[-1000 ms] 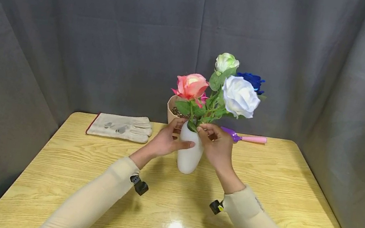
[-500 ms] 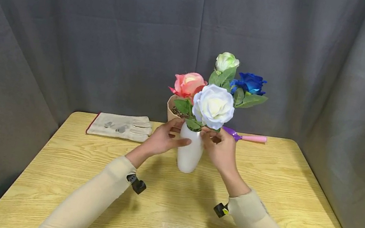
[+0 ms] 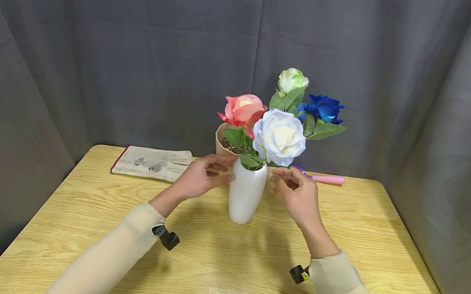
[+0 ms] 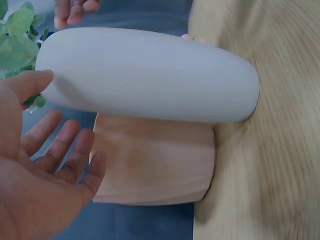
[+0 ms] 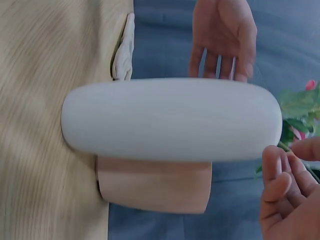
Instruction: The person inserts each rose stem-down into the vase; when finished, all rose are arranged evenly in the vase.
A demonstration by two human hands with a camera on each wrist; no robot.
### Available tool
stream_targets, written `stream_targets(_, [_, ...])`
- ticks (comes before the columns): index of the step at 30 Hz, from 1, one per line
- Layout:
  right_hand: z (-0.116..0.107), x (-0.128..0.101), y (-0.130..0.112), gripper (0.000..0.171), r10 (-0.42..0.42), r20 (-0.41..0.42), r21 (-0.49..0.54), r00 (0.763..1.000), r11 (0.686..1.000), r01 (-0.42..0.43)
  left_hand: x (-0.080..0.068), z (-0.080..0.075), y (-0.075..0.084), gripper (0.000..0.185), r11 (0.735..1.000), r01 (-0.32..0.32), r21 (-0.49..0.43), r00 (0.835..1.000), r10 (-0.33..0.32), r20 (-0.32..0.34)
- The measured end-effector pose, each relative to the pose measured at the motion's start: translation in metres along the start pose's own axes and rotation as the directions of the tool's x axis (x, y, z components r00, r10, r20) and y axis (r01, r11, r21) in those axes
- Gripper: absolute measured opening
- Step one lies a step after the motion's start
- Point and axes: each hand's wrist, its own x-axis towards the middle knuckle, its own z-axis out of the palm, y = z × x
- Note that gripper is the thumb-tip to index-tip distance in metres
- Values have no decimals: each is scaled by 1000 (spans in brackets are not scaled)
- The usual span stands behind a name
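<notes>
A white vase (image 3: 246, 195) stands upright on the table, holding a white rose (image 3: 280, 137), a coral rose (image 3: 245, 110), a blue rose (image 3: 322, 109) and a pale green flower (image 3: 293, 80). To its left is my left hand (image 3: 199, 176), fingers loosely spread, the thumb tip (image 4: 42, 80) right at the upper wall in the left wrist view. My right hand (image 3: 299, 198) is on the other side, beside the rim, apart from the vase in the head view. Its fingers (image 5: 280, 187) are loosely bent and hold nothing. Leaves hide part of the vase mouth.
A peach pot (image 3: 223, 142) with dark granules stands behind the vase. At the back left lies a cream work glove (image 3: 149, 163). A trowel with a pink handle (image 3: 327, 179) lies at the back right, its purple blade mostly hidden. Grey curtains (image 3: 176, 55) enclose the table (image 3: 79, 225).
The white rose has swung left and forward, uncovering the blue rose. My right hand has let go at the rim and drawn away right; my left hand has eased off leftward.
</notes>
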Motion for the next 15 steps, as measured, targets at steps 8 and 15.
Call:
stream_targets(8, [-21, 2, 8, 22, 33, 20, -96, 999, 995, -31, -9, -17, -4, 36, 997, 10, 73, 999, -7, -42])
stream_targets(15, [-39, 5, 13, 22, 42, 19, -165, 999, 985, -38, -15, -36, -7, 31, 987, 28, 158, 997, -15, -81])
